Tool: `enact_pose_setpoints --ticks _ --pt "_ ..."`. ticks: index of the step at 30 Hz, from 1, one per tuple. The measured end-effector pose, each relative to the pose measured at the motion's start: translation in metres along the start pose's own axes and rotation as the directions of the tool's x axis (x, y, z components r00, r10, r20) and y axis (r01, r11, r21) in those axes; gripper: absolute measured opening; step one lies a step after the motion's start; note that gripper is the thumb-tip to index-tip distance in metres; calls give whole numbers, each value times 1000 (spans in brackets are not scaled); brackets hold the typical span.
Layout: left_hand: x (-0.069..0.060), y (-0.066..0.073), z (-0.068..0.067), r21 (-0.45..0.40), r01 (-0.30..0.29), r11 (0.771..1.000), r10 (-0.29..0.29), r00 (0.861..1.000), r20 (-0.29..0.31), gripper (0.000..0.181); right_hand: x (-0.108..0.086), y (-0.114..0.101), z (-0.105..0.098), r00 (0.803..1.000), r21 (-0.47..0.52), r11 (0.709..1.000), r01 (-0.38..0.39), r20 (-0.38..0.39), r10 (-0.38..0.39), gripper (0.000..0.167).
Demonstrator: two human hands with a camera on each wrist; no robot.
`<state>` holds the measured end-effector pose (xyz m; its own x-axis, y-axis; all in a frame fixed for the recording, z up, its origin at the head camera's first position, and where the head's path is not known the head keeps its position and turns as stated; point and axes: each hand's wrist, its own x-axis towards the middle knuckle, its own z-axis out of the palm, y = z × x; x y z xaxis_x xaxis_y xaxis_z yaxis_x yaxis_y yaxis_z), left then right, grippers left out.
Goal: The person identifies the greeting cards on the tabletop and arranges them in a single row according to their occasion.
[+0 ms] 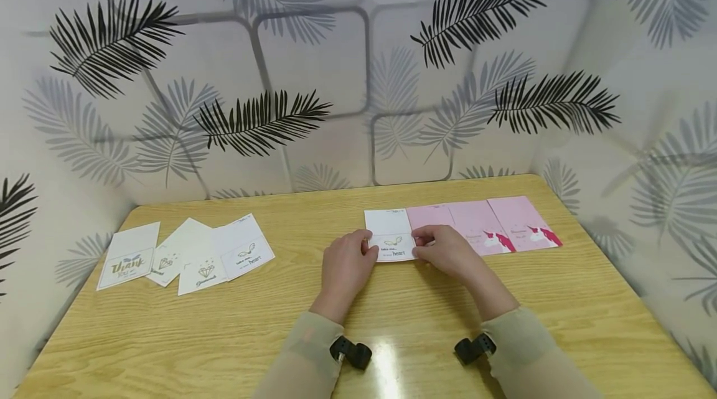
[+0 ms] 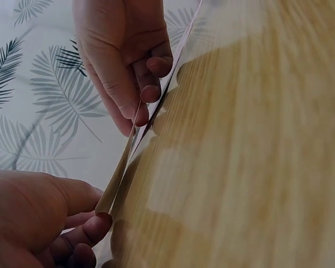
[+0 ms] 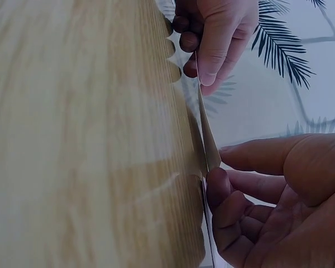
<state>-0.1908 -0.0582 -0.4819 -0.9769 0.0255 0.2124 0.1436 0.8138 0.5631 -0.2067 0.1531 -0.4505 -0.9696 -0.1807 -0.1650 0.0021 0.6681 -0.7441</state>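
Note:
A white card (image 1: 395, 243) with gold wings and "heart" lettering on its lower part is held by both hands. My left hand (image 1: 346, 267) pinches its left edge between thumb and fingers. At the opposite edge, my right hand (image 1: 452, 254) does the same. Both wrist views show the card (image 2: 119, 176) edge-on, slightly lifted off the table along its near side. Right beside it, a pink card (image 1: 430, 215) lies partly behind the right hand. Two more pink cards with unicorns, one in the middle (image 1: 473, 220) and one at the end (image 1: 518, 215), continue the row.
Several white cards lie at the table's left: a "Thank you" card (image 1: 127, 262), two diamond cards, one of them in front (image 1: 204, 271), and another wings card (image 1: 248, 253), some overlapping. Leaf-patterned fabric (image 1: 313, 156) stands behind the wooden table (image 1: 224, 337).

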Motion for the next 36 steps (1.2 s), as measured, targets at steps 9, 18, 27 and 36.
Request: enact_pose_setpoints --ticks 9,18,27,36 --pt "-1 -1 3 17 -7 1000 7 1000 -8 15 2 2 2 1000 -14 1000 -10 12 10 40" --pt "-1 2 2 41 15 999 -16 1000 23 22 2 4 2 1000 3 1000 -9 19 9 34" --pt "0 3 2 79 6 997 -11 998 56 30 3 7 1 999 -9 999 32 34 -32 23" --pt "0 6 1 122 -21 992 13 998 67 31 3 7 2 999 -9 1000 11 36 -10 37"
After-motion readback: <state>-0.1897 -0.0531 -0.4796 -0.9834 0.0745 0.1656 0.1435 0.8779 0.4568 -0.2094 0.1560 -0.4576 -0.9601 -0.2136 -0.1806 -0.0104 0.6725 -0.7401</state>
